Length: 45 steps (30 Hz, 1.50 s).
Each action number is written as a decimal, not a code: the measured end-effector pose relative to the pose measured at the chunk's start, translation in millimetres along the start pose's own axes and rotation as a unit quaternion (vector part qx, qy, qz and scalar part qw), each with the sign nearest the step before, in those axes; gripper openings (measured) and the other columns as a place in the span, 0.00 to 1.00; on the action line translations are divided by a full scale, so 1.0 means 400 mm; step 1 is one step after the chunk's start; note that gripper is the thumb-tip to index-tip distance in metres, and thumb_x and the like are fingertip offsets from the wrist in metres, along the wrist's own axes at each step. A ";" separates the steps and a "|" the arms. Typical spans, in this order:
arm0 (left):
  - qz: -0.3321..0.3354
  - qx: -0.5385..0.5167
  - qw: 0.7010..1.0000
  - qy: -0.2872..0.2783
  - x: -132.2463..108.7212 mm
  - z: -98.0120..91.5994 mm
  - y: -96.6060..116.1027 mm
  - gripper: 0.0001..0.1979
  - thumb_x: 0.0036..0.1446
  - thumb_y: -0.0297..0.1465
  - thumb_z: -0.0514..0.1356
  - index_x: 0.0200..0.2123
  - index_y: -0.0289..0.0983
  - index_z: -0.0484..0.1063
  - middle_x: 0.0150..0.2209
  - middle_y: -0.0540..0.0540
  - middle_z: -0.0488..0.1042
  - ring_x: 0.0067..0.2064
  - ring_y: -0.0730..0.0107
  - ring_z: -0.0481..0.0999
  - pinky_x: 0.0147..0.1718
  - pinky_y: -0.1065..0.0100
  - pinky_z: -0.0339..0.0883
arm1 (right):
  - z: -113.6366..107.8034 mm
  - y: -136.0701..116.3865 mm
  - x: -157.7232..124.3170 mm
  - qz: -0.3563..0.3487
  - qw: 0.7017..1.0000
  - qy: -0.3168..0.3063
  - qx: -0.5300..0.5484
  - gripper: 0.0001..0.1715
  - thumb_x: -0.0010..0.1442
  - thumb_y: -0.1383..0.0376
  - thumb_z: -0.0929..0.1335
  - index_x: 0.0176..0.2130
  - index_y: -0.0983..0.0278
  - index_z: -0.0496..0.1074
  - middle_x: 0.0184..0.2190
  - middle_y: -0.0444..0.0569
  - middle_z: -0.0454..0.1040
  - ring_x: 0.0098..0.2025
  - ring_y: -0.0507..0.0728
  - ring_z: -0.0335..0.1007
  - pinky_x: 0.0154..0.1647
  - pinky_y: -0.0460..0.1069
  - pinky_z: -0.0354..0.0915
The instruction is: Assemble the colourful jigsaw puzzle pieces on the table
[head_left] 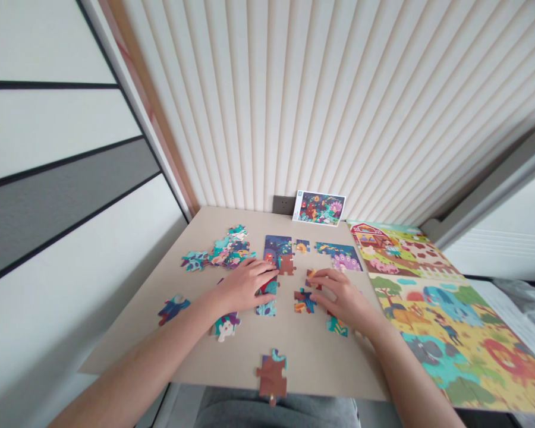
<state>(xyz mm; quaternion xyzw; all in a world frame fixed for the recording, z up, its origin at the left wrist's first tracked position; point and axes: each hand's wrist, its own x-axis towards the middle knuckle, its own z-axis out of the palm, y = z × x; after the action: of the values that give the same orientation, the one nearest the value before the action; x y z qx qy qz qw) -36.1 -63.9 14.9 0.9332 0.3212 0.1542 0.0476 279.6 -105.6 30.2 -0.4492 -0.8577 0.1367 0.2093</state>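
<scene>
left hand spread over a puzzle piece just to its right, right hand curled beside a smaller piece just to its left (hands well apart, any grip impossible to tell), both pieces flat on the table between them.

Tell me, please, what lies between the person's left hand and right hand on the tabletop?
The head view shows a small cluster of jigsaw pieces between the left hand and the right hand, nearer the right hand.
</scene>
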 end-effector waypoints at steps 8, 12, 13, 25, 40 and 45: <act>0.002 -0.005 1.000 0.003 -0.002 0.009 -0.007 0.28 0.62 0.44 0.63 0.62 0.40 0.69 0.61 0.40 0.71 0.62 0.53 0.68 0.64 0.51 0.56 | 0.014 0.076 -0.009 0.048 0.991 0.019 -0.122 0.19 0.66 0.57 0.68 0.55 0.58 0.74 0.54 0.54 0.76 0.55 0.65 0.72 0.57 0.61 0.68; 0.005 -0.003 1.000 0.007 -0.003 0.009 -0.005 0.28 0.63 0.44 0.63 0.62 0.39 0.69 0.61 0.40 0.72 0.62 0.53 0.68 0.63 0.50 0.57 | 0.021 0.077 -0.007 0.061 0.990 0.025 -0.126 0.20 0.66 0.57 0.68 0.56 0.59 0.73 0.53 0.55 0.77 0.54 0.65 0.73 0.56 0.61 0.68; 0.006 -0.003 1.000 0.008 -0.003 0.009 -0.005 0.28 0.63 0.44 0.63 0.62 0.39 0.69 0.60 0.40 0.72 0.62 0.53 0.68 0.64 0.50 0.57 | 0.020 0.076 -0.007 0.062 0.990 0.028 -0.126 0.21 0.66 0.57 0.68 0.56 0.59 0.73 0.52 0.55 0.77 0.54 0.65 0.73 0.56 0.61 0.69; 0.012 0.009 1.000 0.022 -0.002 0.003 -0.010 0.22 0.68 0.41 0.58 0.61 0.39 0.70 0.59 0.40 0.73 0.60 0.54 0.71 0.63 0.50 0.57 | 0.024 0.003 0.018 -0.004 0.997 0.047 -0.065 0.20 0.69 0.58 0.68 0.58 0.58 0.70 0.54 0.54 0.75 0.56 0.62 0.71 0.59 0.59 0.66; 0.012 0.009 0.999 0.037 0.002 -0.007 0.003 0.18 0.66 0.37 0.60 0.57 0.40 0.74 0.56 0.41 0.75 0.58 0.57 0.72 0.62 0.53 0.60 | 0.092 -0.048 0.066 -0.060 0.997 0.018 -0.041 0.17 0.67 0.60 0.69 0.55 0.55 0.74 0.53 0.52 0.75 0.56 0.60 0.71 0.58 0.59 0.65; 0.015 0.010 0.999 0.033 0.001 -0.003 0.002 0.17 0.66 0.37 0.60 0.55 0.41 0.75 0.57 0.42 0.74 0.58 0.57 0.72 0.62 0.53 0.59 | 0.087 -0.059 0.068 -0.063 0.996 0.016 -0.053 0.11 0.68 0.62 0.69 0.50 0.55 0.77 0.52 0.51 0.75 0.55 0.60 0.71 0.58 0.59 0.64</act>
<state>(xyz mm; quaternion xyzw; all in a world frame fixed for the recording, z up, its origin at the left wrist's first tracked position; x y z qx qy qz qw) -36.0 -64.3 16.4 0.9325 0.3103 0.1828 0.0257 232.1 -98.0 16.0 -0.4067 -0.8869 0.0704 0.2074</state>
